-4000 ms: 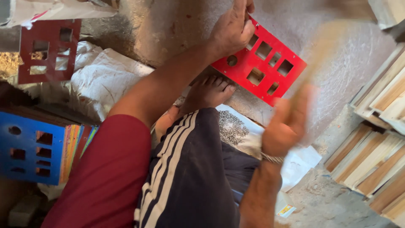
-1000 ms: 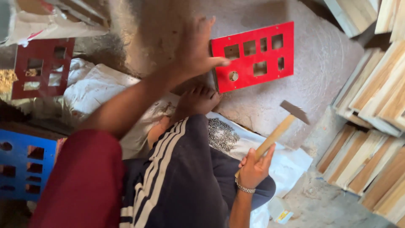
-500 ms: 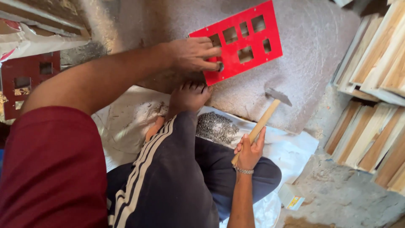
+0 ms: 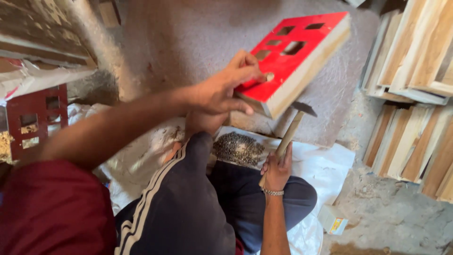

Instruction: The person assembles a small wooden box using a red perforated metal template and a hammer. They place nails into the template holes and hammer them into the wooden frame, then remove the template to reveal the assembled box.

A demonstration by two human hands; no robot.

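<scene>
The left hand (image 4: 222, 92) clamps the near edge of the red cut-out panel (image 4: 288, 56) — stiff, light wood, I'd judge — while the right hand (image 4: 277, 171) grips a hammer (image 4: 289, 137) low on its handle.

A small rectangular cardboard box (image 4: 333, 220), pale cream with a yellow and red label on its end, lies on the dusty floor (image 4: 396, 222) beside the white sheet (image 4: 325, 170).

One bright red wooden panel (image 4: 292, 61) with five cut-out openings showing. One hammer (image 4: 289, 134) with a wooden handle. One dark red cut-out panel (image 4: 35, 118) at the left. One heap of small nails (image 4: 238, 148). One small cardboard box (image 4: 333, 219) on the floor. Two hands: left hand (image 4: 222, 87), right hand (image 4: 277, 170).
</scene>
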